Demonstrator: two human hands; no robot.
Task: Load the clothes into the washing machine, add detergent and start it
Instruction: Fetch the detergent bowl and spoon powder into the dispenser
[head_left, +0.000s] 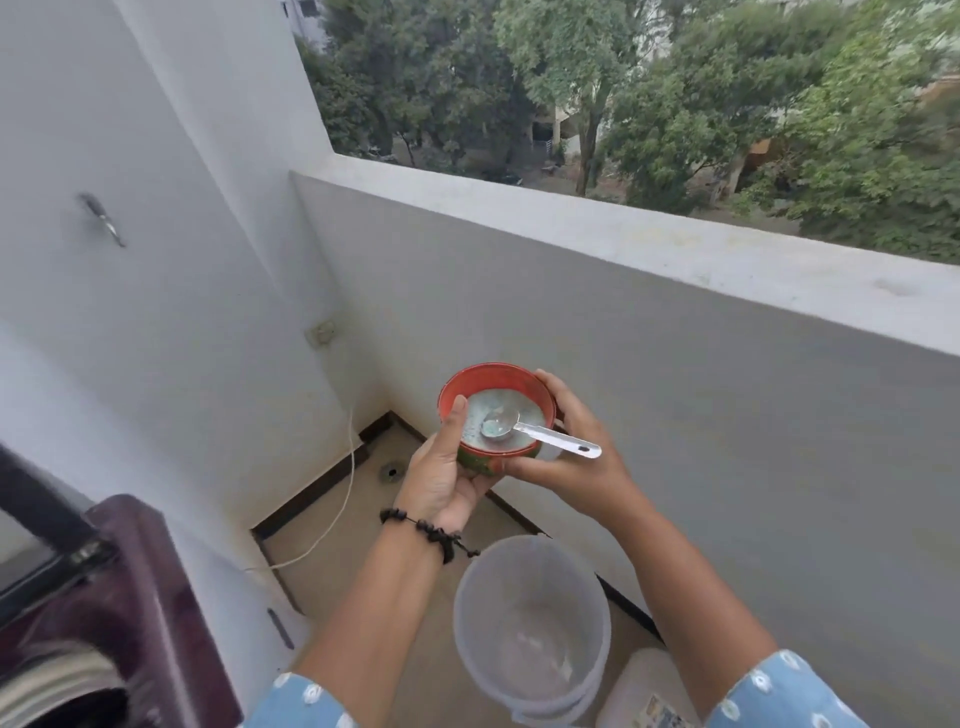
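Observation:
I hold a round red detergent tub (496, 378) out in front of me over the balcony floor. It holds pale powder with blue specks. A metal measuring spoon (540, 433) lies in it, bowl on the powder, handle sticking out over the right rim. My left hand (441, 470) grips the tub from below and the left, thumb over the rim. My right hand (571, 457) cups the tub's right side, fingers curled round it under the spoon handle. The dark maroon washing machine (130, 613) stands at the lower left, its drum opening partly visible at the frame edge.
A translucent bucket (530, 629) stands on the floor below my hands, with a white container (644, 691) beside it. A white cord (343, 499) runs down the wall corner. A floor drain (390, 472) sits near the corner. The balcony parapet (675, 249) runs along the right.

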